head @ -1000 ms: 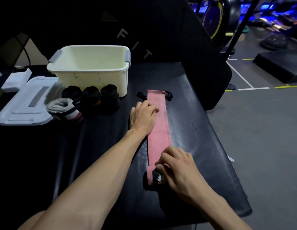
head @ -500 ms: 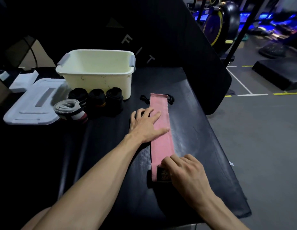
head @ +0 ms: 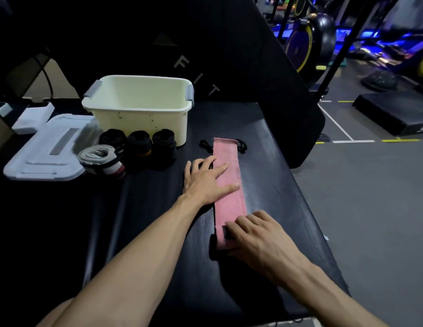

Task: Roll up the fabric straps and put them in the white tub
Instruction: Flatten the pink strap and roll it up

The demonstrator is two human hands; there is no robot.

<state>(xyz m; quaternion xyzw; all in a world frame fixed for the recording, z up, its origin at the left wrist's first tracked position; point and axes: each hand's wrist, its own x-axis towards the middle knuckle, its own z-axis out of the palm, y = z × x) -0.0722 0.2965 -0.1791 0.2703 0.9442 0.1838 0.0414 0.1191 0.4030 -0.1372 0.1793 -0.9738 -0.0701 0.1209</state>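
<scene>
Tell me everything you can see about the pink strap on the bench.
The pink strap is a long woven-looking fabric band lying flat and unrolled on the black padded bench. A black cord loop shows at its far end. The left hand presses flat on its middle; the right hand curls over its near end, where the roll is starting.

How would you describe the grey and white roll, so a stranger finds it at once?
Start at the white tub on the black table. Four rolled straps sit before its front wall. The grey roll is the leftmost, beside the white lid; the other three are black.
</scene>
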